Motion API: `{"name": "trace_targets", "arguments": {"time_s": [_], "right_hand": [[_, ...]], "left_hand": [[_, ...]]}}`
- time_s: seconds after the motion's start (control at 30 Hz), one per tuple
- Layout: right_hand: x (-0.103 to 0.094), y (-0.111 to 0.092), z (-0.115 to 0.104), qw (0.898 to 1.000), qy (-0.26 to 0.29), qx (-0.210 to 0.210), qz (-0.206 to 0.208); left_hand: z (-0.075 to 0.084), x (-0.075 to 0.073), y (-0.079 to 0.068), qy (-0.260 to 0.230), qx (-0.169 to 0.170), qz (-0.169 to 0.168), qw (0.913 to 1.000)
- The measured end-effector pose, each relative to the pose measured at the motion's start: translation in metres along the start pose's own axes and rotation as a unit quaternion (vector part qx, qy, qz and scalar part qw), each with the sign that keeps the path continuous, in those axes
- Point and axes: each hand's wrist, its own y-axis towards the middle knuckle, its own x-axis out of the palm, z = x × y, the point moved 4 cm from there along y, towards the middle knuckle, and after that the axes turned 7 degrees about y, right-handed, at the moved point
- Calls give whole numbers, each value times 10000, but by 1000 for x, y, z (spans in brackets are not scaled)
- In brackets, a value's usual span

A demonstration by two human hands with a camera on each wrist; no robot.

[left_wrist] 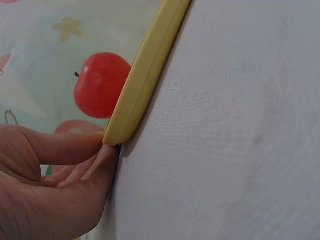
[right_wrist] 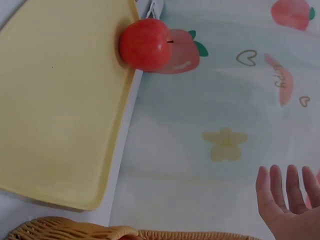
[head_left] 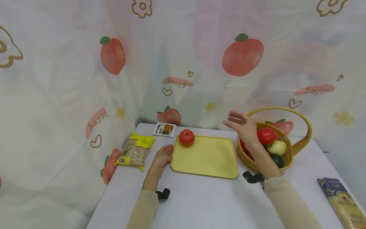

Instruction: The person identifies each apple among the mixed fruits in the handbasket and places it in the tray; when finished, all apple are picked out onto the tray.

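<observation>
At the left of the white table (head_left: 206, 203), lying flat: a yellow-trimmed clear bag (head_left: 134, 151), with pale contents too blurred to identify. Just beyond, near the back edge: a small white packet (head_left: 165, 129) with a brown and black label. Next, reaching in from a beige left sleeve (head_left: 143, 210), with a black mount (head_left: 163, 194) at the wrist: the left hand (head_left: 163, 155), at the left rim of the yellow tray (head_left: 206, 156). Fingers narrow here, with that rim pinched between thumb and fingers. On the table between both hands: the tray itself, bare except at its far left corner. Sitting inside that corner, stem up: a red apple (head_left: 186, 138).

Farther right, raised above the left side of a wicker basket (head_left: 289, 156) with a tall arched handle: the right hand (head_left: 243, 128), wide, with fingers extended and slightly parted. Below it, another black mount (head_left: 253, 177) and a beige right sleeve (head_left: 291, 203). Heaped in the basket: a large red fruit (head_left: 267, 136), a pale green fruit (head_left: 276, 148), a dark green fruit (head_left: 277, 160) and more red, partly hidden behind the forearm. At the far right edge, lying flat: a blue and gold packet (head_left: 344, 203).
</observation>
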Motion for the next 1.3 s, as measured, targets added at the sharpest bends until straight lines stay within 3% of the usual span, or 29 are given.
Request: {"name": "trace_targets", "arguments": {"time_s": [0.3, 0.67, 0.93, 1.1, 1.3], "right_hand": [[-38, -4, 0, 9975, 666, 92, 227], [-85, -4, 4, 9977, 422, 101, 527], [-120, -2, 11, 9924, 988, 320, 658], [-146, 2, 17, 9943, 478, 629, 714], [-170, 11, 23, 9875, -896, 1133, 632]], "left_hand": [[3, 2, -3, -21, -3, -97, 10000], [3, 2, -3, -9, 51, -64, 10000], [2, 2, -4, 75, 12, 29, 10000], [1, 2, -5, 40, -18, -70, 10000], [2, 3, -4, -6, 35, -106, 9999]]}}
